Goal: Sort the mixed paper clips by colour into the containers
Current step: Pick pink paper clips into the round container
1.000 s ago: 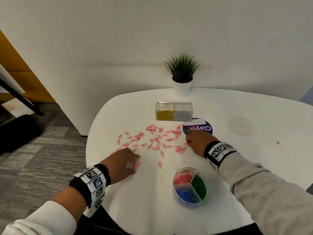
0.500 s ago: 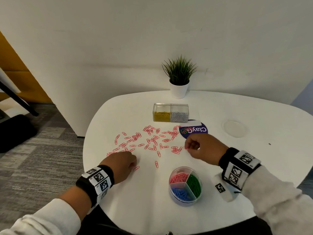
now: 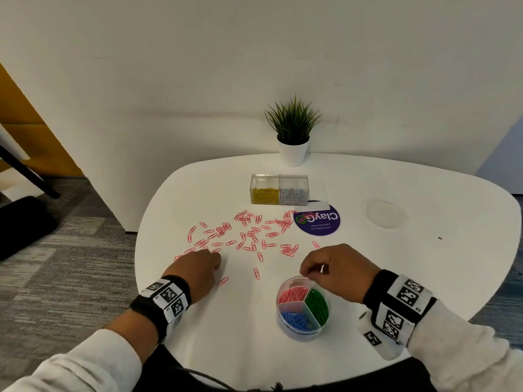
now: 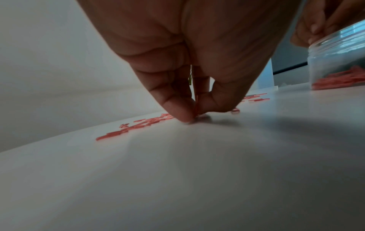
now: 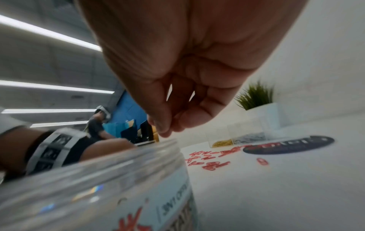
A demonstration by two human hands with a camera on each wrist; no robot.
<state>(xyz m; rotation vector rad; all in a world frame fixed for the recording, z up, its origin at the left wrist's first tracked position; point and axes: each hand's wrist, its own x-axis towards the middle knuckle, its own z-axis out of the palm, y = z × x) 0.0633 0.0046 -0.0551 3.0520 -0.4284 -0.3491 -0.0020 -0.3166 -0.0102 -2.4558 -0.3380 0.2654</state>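
Clear plastic comes first as we look down: the round container (image 3: 302,325) sits nearest us at 5 o'clock on the white table (image 3: 396,273), split into three wedges with pink clips at its 11 o'clock, green at its 3 o'clock and blue at its 7 o'clock. Just above its far rim we see the right hand (image 3: 336,271), fingers curled inward with thumb and fingertips (image 5: 164,126) bunched together over the pink wedge; we cannot tell whether a clip is pinched between them. Over at 8 o'clock the left hand (image 3: 198,271) is down on the table, and from the left wrist view we see its thumb and forefinger closed tight on a pink clip (image 4: 196,106) whose lower end touches the surface. Beyond both hands, the loose pink paper clips (image 3: 249,236) lie scattered across the middle of the table, from 10 o'clock to about 1 o'clock. Past them at 1 o'clock lies a round purple sticker (image 3: 318,222), with a few clips overlapping its left edge. Further on at 12 o'clock stands a clear two-part box (image 3: 278,189), yellow clips in its left half and silver in its right. Farthest, at 12 o'clock against the wall, we see a small potted plant (image 3: 293,131)
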